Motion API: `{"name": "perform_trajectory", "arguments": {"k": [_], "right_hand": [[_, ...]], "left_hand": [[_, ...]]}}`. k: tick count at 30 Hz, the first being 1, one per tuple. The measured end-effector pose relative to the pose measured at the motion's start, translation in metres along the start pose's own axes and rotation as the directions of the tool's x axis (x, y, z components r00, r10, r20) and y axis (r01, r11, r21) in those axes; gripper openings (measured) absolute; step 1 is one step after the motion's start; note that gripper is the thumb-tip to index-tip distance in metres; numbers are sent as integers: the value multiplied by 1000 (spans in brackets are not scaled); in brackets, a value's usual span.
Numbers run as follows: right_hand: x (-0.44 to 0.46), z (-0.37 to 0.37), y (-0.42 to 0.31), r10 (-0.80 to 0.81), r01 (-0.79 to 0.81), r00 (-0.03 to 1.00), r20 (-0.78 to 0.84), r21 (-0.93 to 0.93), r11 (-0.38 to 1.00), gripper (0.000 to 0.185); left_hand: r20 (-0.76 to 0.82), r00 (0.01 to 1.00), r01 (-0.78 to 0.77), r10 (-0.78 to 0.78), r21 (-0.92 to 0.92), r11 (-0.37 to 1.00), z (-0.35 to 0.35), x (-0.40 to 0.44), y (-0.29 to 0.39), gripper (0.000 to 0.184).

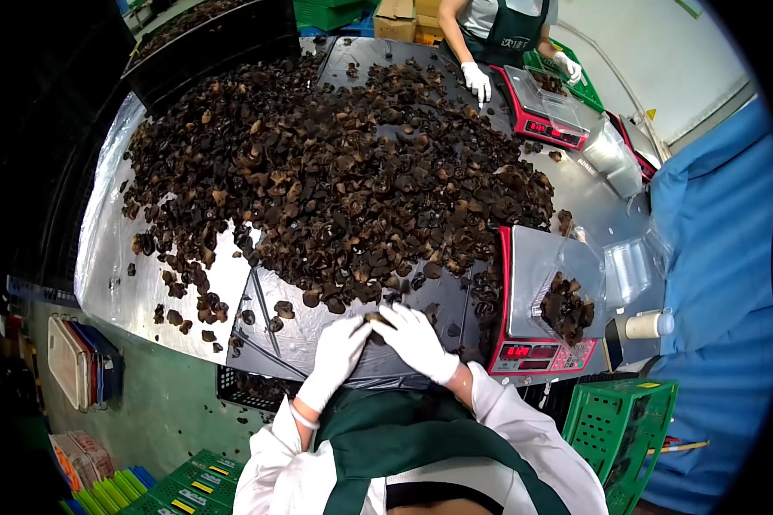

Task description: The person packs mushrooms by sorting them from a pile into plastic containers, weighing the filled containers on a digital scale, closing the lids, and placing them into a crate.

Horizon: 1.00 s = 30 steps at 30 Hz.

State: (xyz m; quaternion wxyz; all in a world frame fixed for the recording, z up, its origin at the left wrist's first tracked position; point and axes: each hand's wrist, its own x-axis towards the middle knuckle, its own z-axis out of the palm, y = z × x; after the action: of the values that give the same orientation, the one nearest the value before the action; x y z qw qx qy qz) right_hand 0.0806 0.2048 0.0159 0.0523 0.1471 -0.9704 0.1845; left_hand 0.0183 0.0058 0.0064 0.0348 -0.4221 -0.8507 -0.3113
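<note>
A large heap of dark brown wood ear mushrooms (352, 172) covers much of the metal table (103, 257). At the near edge of the table, my left hand (339, 350), in a white glove, meets my right hand (416, 341), gloved the same way. Their fingertips close together on a small brownish wood ear piece (374, 318), partly hidden by the fingers. To the right of my right hand stands a red digital scale (524, 296) with lit red digits. A clear plastic box (567, 313) holding wood ears rests on its plate.
Across the table, a co-worker's gloved hand (476, 81) touches the table beside a second red scale (551, 120). Stacked clear boxes (611, 156) and a white-capped bottle (648, 325) are on the right. Green crates (618, 429) and a black crate (253, 388) sit below the table.
</note>
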Motion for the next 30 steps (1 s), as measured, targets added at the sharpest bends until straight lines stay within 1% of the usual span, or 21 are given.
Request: {"name": "perform_trajectory", "arguments": {"k": [1, 2, 4, 6, 7, 8, 10, 11, 12, 14, 15, 16, 18, 19, 21, 22, 23, 24, 26, 27, 30], "right_hand": [[-9, -10, -9, -52, 54, 998, 22, -119, 991, 43], [-16, -18, -15, -70, 75, 997, 42, -151, 986, 42], [-27, -35, -23, -77, 76, 997, -6, -79, 994, 42], [-34, -39, -19, -25, 21, 994, -111, -36, 999, 43], [-33, -42, -11, 69, -62, 992, -101, 71, 996, 48], [-31, -49, 1, 139, -121, 985, -99, 167, 978, 61], [-30, -53, 7, 358, -312, 906, -224, 216, 925, 78], [-29, -49, 14, 455, -407, 877, -157, 261, 875, 92], [-28, -39, 23, 495, -444, 855, -154, 275, 853, 94], [-19, -28, 26, 423, -408, 903, -77, 157, 899, 96], [-12, -23, 21, 344, -334, 937, -60, 127, 934, 98], [-8, -20, 16, 282, -272, 959, -35, 175, 946, 100], [0, -14, 4, 183, -182, 983, 16, 214, 960, 99], [4, -16, -4, 159, -168, 984, 76, 144, 975, 99], [10, -7, -7, 126, -129, 987, 102, 20, 991, 94], [14, -7, -10, 138, -132, 983, 118, -57, 990, 93], [17, -8, -12, 154, -154, 988, 17, -26, 988, 77], [15, -4, -10, 158, -157, 987, 16, -26, 987, 77], [13, 7, -5, 106, -106, 994, -10, -13, 994, 57], [16, -1, -11, 86, -89, 994, -72, -43, 995, 41], [12, 7, -1, 103, -102, 985, -140, 20, 995, 42]], "left_hand": [[13, 1000, -7, 7, -2, 1000, -4, -9, 5, 36], [29, 999, -15, 15, -4, 1000, -9, -18, 8, 36], [34, 999, -30, 32, -51, 998, -16, -27, 4, 42], [-42, 994, 99, -102, -56, 993, -27, -29, 4, 51], [-60, 989, 135, -138, -54, 989, -26, -32, -1, 61], [-54, 981, 181, -185, -58, 982, -24, -35, -6, 70], [-16, 980, 198, -201, -104, 975, -23, -28, -8, 78], [-11, 980, 194, -196, -109, 975, -21, -24, -9, 78], [16, 986, 164, -164, -144, 976, -16, -18, -10, 84], [39, 991, 131, -126, -182, 975, -10, -4, -8, 89], [82, 993, 98, -85, -160, 982, -8, 3, -5, 87], [126, 991, 63, -45, -140, 988, -6, 8, -2, 85], [122, 992, 44, -29, -121, 992, 1, 12, -2, 79], [121, 993, 22, -5, -138, 990, 5, 11, -7, 73], [64, 997, -37, 50, -194, 980, 9, 12, -16, 55], [67, 996, -41, 55, -196, 980, 9, 10, -18, 55], [57, 998, -28, 39, -186, 982, 9, 6, -19, 52], [47, 999, -12, 20, -175, 984, 9, 4, -18, 49], [14, 1000, -8, 11, -190, 982, 11, 4, -17, 46], [26, 999, 32, -27, -219, 975, 11, 5, -16, 45], [20, 992, 122, -123, -330, 936, 14, 12, -6, 40]]}}
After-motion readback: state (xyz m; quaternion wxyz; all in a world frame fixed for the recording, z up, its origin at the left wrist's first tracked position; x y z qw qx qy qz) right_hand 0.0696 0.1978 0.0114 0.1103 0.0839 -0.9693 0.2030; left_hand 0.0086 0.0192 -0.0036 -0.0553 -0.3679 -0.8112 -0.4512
